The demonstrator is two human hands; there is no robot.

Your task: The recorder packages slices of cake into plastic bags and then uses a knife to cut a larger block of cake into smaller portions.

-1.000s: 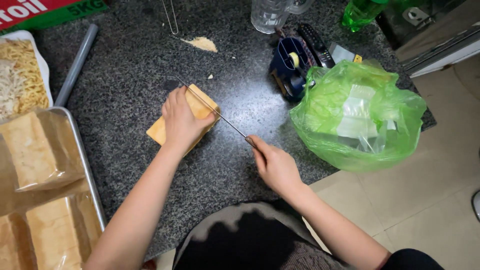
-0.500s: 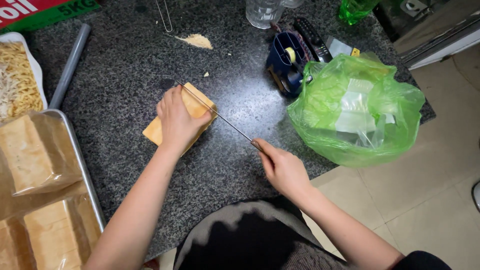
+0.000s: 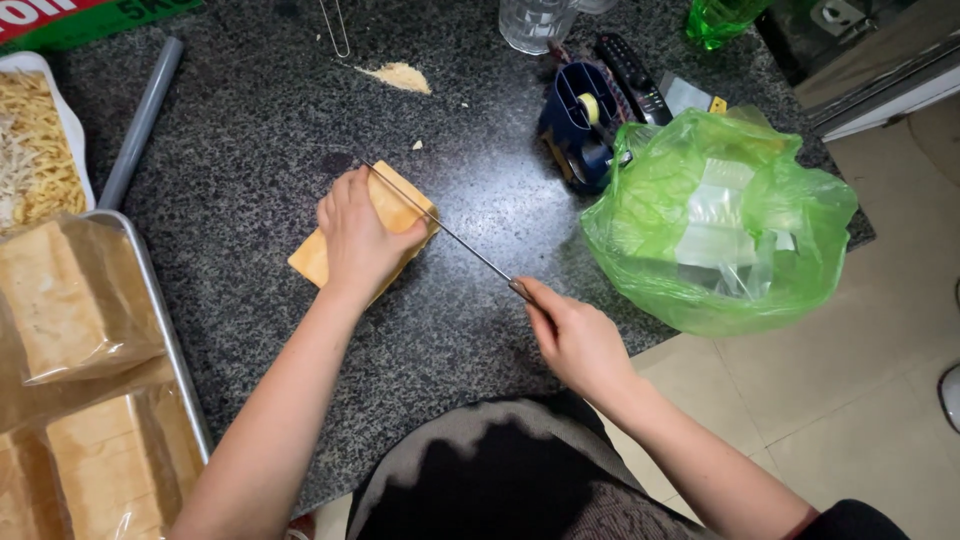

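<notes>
**Two hands, one loaf, one blade**

Head view: the left hand (image 3: 358, 235) lies flat on a yellow-brown block of bread (image 3: 398, 208) in the middle of the dark speckled surface (image 3: 250, 130), its grip pressed down over the top; the right hand (image 3: 575, 335), nearer and to the right, has its grip clamped on the handle of a long thin knife (image 3: 440, 228), whose blade runs across the bread's far right corner; a green plastic bag (image 3: 715, 215) sits right; wrapped loaves fill a metal tray (image 3: 165, 330) at left.
</notes>
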